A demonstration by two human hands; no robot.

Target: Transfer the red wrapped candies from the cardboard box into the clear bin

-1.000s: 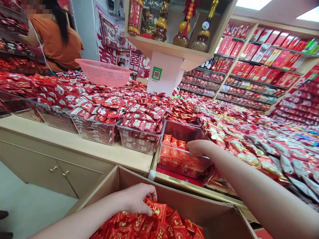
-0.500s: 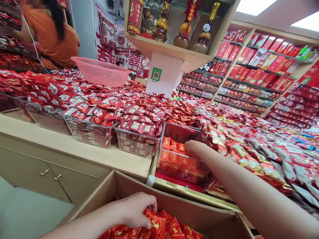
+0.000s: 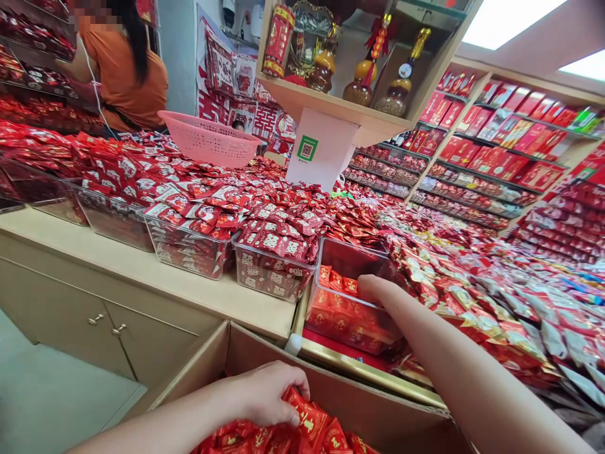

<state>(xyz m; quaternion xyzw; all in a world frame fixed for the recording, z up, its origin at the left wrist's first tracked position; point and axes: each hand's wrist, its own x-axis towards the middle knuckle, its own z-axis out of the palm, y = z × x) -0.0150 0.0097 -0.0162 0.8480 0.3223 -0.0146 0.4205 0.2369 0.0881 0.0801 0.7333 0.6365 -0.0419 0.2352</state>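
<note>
My left hand point(image 3: 271, 392) reaches into an open cardboard box point(image 3: 378, 403) at the bottom of the view. Its thumb and fingers pinch a red candy packet point(image 3: 308, 416) with gold print, on top of a heap of similar packets. My right hand point(image 3: 375, 291) is down inside a clear plastic bin point(image 3: 317, 312) just beyond the box. The bin's right wall and my wrist hide the fingers, so their hold cannot be made out. Beside that hand, red packets point(image 3: 336, 280) lie in rows in the bin's lower part.
Clear bins point(image 3: 274, 277) heaped with dark red packets line the counter point(image 3: 142, 252) to the left. A pink basket point(image 3: 212, 140) sits on the packets behind. White and gold packets point(image 3: 477, 315) spread rightward. A display cabinet point(image 3: 331, 101) hangs above; a person in orange point(image 3: 135, 82) stands far left.
The whole view has shifted slightly, with the scene moving right. Both hands stay in about the same places, the left on its packet and the right inside the bin.
</note>
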